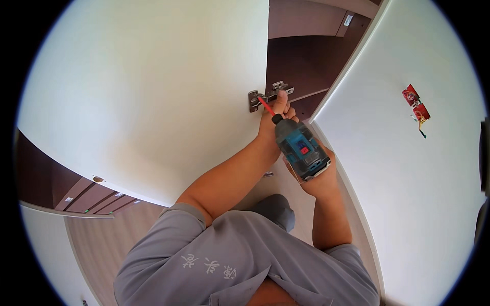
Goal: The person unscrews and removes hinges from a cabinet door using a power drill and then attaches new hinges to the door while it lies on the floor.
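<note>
A white cabinet door (153, 92) carries a metal hinge (253, 101) near its edge, with more hinge parts reaching toward the dark brown cabinet interior (301, 61). My left hand (273, 120) is closed around the hinge from below, thumb up on its arm. My right hand (319, 173) grips a teal and black cordless drill (301, 145), partly hidden behind its body. The drill's long red bit (267, 107) points up-left, its tip at the hinge by the door edge; whether it touches a screw is too small to tell.
A white wall (377, 194) at right has two red electrical boxes (416, 107) with loose wires. Brown drawers (97, 199) sit beneath the door at lower left. Below me are the wood-look floor (102, 239) and my dark-clad leg (275, 209).
</note>
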`<state>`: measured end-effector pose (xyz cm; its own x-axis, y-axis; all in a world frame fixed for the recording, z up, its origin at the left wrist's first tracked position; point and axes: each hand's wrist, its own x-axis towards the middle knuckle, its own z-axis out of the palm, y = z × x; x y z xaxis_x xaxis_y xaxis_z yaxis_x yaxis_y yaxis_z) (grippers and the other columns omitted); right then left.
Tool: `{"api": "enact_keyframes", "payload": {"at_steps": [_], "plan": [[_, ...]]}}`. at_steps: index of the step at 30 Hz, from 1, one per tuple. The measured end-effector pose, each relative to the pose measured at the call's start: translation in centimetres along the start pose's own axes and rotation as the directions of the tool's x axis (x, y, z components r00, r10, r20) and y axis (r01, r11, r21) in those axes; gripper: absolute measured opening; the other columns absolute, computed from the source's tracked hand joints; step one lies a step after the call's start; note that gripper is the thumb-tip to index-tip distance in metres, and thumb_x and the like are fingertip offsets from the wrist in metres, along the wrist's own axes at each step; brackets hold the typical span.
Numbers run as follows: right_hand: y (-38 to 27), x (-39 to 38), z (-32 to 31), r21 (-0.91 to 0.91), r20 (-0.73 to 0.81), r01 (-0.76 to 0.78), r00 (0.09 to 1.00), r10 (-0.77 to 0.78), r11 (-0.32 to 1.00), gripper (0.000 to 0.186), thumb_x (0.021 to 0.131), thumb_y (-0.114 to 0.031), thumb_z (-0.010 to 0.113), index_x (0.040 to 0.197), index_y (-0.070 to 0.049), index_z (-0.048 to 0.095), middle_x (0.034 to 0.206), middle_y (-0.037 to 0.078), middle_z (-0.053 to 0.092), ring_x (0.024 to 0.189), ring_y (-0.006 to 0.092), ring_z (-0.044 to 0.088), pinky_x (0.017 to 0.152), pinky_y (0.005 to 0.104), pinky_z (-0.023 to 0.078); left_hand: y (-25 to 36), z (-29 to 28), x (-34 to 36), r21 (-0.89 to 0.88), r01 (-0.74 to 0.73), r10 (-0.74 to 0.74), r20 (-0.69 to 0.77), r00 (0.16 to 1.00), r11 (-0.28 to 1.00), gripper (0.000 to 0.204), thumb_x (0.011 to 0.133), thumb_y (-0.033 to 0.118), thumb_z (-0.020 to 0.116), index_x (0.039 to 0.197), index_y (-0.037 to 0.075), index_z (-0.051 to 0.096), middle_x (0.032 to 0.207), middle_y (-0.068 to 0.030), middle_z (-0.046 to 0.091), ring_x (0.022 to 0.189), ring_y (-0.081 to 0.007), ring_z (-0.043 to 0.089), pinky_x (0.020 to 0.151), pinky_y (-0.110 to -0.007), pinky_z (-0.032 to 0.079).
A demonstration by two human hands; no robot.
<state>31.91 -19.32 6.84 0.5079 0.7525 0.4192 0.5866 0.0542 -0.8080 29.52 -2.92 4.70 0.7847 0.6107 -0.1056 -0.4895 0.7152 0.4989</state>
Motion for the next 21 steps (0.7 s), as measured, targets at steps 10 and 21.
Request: {"api": "enact_keyframes", "payload": {"at_steps": [10,21], "plan": [[1.4,-4.8,-2.4,-0.262,0.024,0.330,0.942,-0.335,0.907,0.049,0.075,-0.011,0.086,0.120,-0.003,0.067,0.104,0.014,0.074,0.087,0.0295,0.076,0.076,0.0350,0.058,-1.5,-0.6,1.5,-0.082,-0.114,0.112,-0.026,0.993,0.990,0.033,0.099,0.037,0.074,0.083,0.020,0.051,0.068,0.0084,0.041,0.058,-0.0060,0.037,0.053,-0.025,0.034],[2.6,-13.0,-2.7,-0.066,0.044,0.125,0.992,-0.122,0.990,0.040,0.087,-0.004,0.077,0.125,-0.005,0.064,0.112,0.011,0.073,0.091,0.0181,0.072,0.080,0.0323,0.058,-5.1,-3.2,-2.8,0.521,-0.187,0.068,0.240,0.968,0.833,0.013,0.098,0.018,0.073,0.101,0.011,0.063,0.079,0.0063,0.055,0.063,-0.0059,0.044,0.056,-0.025,0.037]]}}
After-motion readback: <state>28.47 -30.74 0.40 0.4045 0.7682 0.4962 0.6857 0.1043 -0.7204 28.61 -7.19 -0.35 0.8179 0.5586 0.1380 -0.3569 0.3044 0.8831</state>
